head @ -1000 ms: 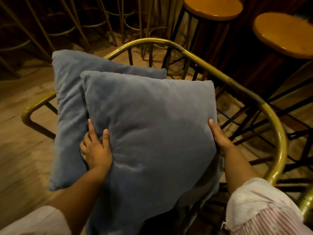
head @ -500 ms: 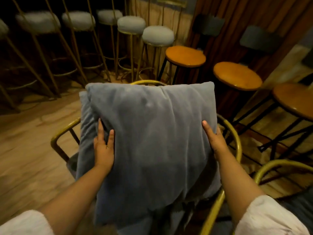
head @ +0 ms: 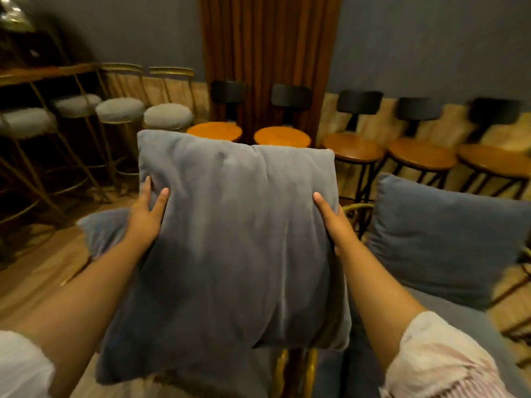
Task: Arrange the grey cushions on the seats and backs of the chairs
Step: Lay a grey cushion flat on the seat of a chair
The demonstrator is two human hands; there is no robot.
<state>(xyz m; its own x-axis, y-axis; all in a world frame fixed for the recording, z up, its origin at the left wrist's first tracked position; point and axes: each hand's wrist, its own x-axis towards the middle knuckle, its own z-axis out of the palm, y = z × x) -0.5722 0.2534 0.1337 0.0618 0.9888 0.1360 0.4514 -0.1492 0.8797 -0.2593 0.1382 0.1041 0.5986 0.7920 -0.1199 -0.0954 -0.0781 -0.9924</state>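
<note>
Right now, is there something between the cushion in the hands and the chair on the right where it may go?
Nothing visible blocks it. The held cushion is gripped at its sides by the left hand and right hand. The chair's back already carries a second cushion; its grey seat looks free.

Held cushion (head: 235, 239) fills the middle; right cushion (head: 442, 239) crowds it (stools (head: 419, 156) wall the far side).

A single head-worn wide-angle camera looks forward and slightly down from the person's own standpoint. It sits close behind a grey cushion (head: 235, 239) filling the centre, with a row of stools (head: 353, 146) farther off from 10 to 2 o'clock against the wall.
</note>
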